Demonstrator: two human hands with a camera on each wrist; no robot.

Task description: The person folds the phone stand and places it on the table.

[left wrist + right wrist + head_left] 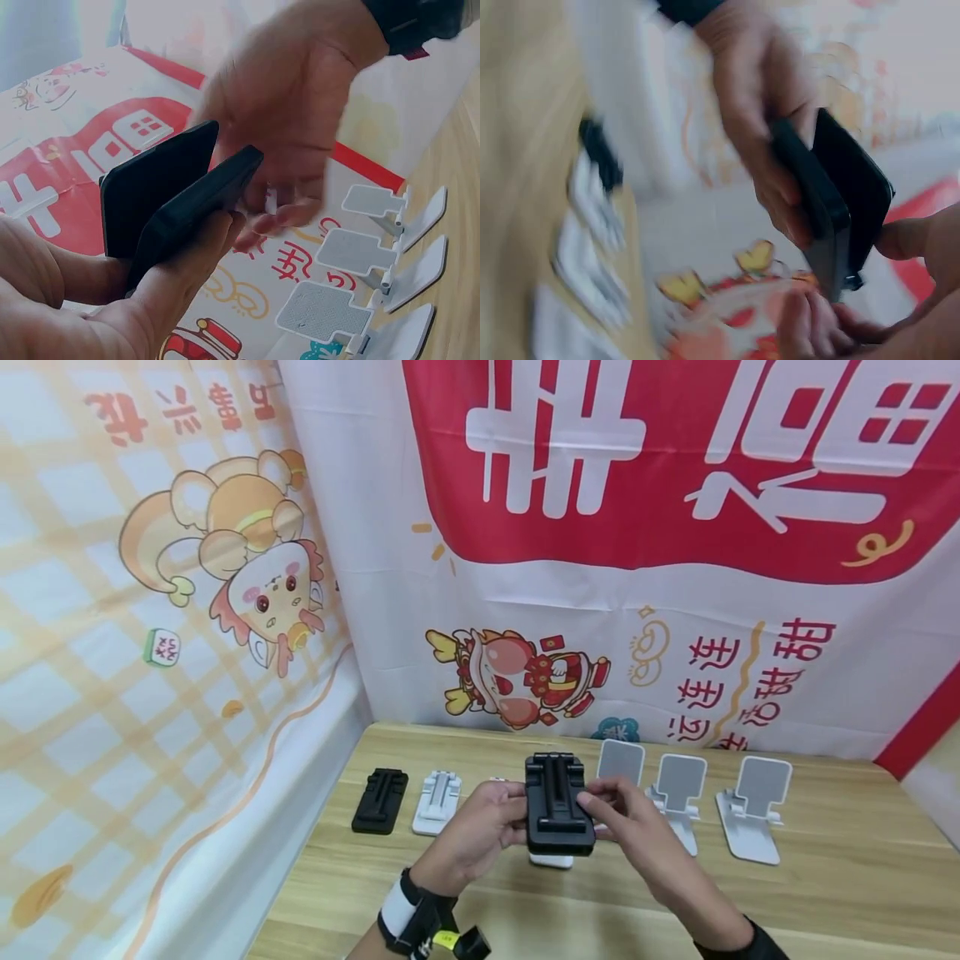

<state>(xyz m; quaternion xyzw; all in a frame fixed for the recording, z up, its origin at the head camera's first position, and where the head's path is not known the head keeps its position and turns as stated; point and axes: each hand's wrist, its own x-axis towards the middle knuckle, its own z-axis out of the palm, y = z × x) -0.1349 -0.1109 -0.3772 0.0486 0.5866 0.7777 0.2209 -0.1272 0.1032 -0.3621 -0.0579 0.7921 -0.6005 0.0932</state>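
Observation:
Above the wooden table, both hands hold a black folding phone stand [558, 806]. Its two plates stand partly apart, like a narrow V, in both wrist views. My left hand [483, 827] grips it from the left, thumb and fingers around the base plate [187, 210]. At the right edge, my right hand [637, 827] has its thumb on the stand; in the right wrist view that thumb [904, 238] touches the edge of one plate. Some right fingers are hidden behind the stand. A white piece [551, 862] shows just below it, mostly covered.
A black folded stand [380, 800] and a white folded stand [437, 802] lie on the table [322, 877] at left. Three white stands, such as the rightmost one [753, 810], are unfolded at right. Printed cloth [375, 568] hangs behind and at the left.

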